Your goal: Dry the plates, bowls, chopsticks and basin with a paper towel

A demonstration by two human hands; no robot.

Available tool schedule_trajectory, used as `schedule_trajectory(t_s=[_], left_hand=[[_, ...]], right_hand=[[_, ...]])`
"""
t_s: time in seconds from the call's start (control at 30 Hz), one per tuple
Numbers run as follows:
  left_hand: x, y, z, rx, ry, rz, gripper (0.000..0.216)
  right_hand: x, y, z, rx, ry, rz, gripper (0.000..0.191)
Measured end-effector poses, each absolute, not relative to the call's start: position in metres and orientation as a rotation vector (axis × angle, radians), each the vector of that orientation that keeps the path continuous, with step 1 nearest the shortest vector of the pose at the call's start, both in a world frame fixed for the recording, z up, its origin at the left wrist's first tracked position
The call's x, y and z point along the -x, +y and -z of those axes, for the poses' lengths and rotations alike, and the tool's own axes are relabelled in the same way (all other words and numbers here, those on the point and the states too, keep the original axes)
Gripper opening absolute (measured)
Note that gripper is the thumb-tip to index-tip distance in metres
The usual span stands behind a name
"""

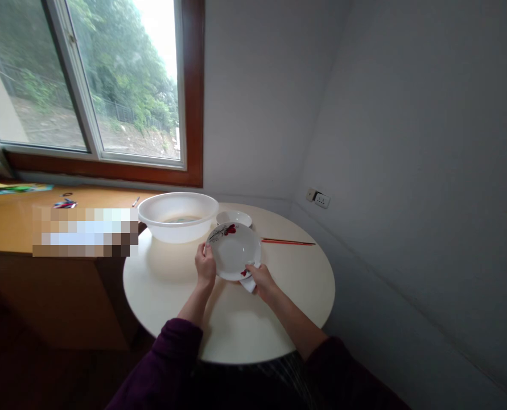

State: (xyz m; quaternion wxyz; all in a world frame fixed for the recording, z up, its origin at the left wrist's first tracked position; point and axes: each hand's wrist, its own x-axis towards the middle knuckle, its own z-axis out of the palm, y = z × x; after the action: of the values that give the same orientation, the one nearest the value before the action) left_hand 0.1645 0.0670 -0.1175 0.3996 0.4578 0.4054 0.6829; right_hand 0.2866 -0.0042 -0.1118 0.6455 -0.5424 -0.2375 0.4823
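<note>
Plate [234,254] aloft, left hand [205,266] gripping its left rim, right hand [262,279] pinching white cloth [248,285] against it, wiping seemingly mid-way, far bowl [235,217] and right-side chopsticks [288,242] done or waiting, unclear

Both arms are extended from the bottom edge of the frame toward its centre, the left forearm [192,306] being slanted up and to the right and the right forearm [298,319] up and to the left, with the forearms left bare below the dark purple sleeves [174,344]. The left hand [205,265] is held just left of centre, its thumb pointed upward and its fingers curled in a grip. The right hand [262,280] is placed slightly lower, right of centre, with its thumb laid on top, directed leftward, and its fingers mostly hidden beneath
</note>
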Motion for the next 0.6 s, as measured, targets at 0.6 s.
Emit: schedule_trajectory(t_s=[0.6], left_hand=[[-0.176, 0.057, 0.116, -1.002, 0.818, -1.532, 0.028]], right_hand=[[-0.350, 0.086, 0.017, 1.145, -0.464, -1.034, 0.027]])
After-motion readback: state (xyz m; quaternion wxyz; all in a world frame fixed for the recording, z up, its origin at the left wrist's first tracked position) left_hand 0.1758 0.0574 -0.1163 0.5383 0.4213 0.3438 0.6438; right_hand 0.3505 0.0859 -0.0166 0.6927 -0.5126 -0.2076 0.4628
